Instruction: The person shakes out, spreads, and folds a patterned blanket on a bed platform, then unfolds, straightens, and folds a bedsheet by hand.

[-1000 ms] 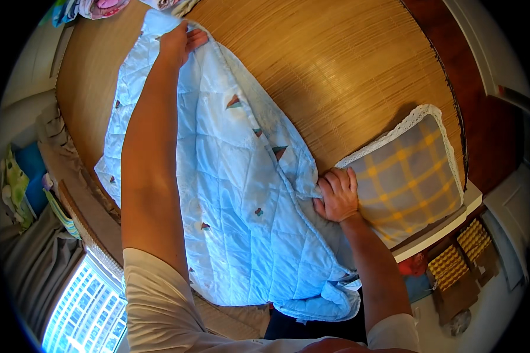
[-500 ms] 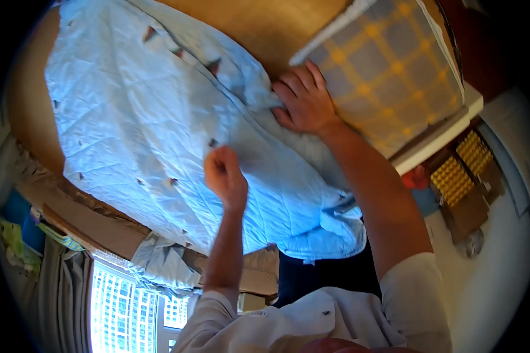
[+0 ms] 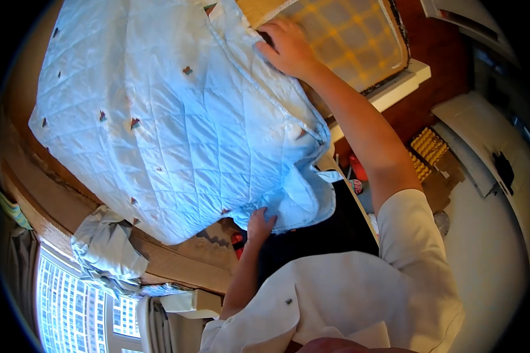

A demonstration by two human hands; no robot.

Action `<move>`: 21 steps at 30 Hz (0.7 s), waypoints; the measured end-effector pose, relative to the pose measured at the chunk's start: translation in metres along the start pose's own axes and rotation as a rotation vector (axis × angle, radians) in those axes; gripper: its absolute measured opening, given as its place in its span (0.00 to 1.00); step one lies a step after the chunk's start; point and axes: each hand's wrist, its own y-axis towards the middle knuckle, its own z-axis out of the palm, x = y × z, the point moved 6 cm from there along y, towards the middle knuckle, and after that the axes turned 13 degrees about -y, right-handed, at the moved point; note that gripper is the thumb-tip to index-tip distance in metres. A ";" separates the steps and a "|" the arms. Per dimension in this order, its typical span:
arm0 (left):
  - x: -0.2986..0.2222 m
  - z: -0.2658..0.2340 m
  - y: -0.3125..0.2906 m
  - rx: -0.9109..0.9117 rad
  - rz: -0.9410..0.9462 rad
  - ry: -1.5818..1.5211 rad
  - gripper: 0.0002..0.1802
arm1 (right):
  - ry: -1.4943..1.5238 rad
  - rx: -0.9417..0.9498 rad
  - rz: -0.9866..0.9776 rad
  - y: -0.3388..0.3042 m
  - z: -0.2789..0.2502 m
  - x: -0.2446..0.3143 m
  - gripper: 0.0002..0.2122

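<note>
A light blue quilted cover [image 3: 176, 112] with small dark and reddish printed motifs spreads over the left and middle of the view. My left hand [image 3: 260, 228] rests at its near edge, where the fabric bunches into soft folds. Its finger and thumb stand apart on the cloth. Farther off, my right hand [image 3: 290, 48] touches the cover's right border, thumb and fingers spread with a dark gap between them. Just beyond that hand lies a grey and yellow checked cloth [image 3: 350, 38]; the fingertips partly blend into the shadow there.
A white ledge [image 3: 403, 85] runs along the right of the checked cloth. Yellow egg-tray-like stacks [image 3: 430, 147] and a red object [image 3: 357, 167] sit lower right. Crumpled pale fabric [image 3: 106, 241] hangs over a brown padded edge [image 3: 165, 256] near the window [image 3: 76, 294].
My left hand has come down from the middle of the quilted cover to its near edge, its fist loosened. My right hand is farther up along the border. The whole view has shifted.
</note>
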 end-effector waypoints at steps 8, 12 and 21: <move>0.019 0.015 -0.033 0.126 0.073 0.038 0.28 | 0.005 0.345 0.333 -0.176 -0.044 0.057 0.15; -0.001 0.020 -0.045 0.306 0.098 0.069 0.33 | 0.032 0.341 0.551 -0.213 -0.033 0.058 0.13; -0.007 0.027 -0.056 0.392 0.151 0.132 0.40 | 0.131 0.227 0.348 -0.171 -0.095 0.102 0.13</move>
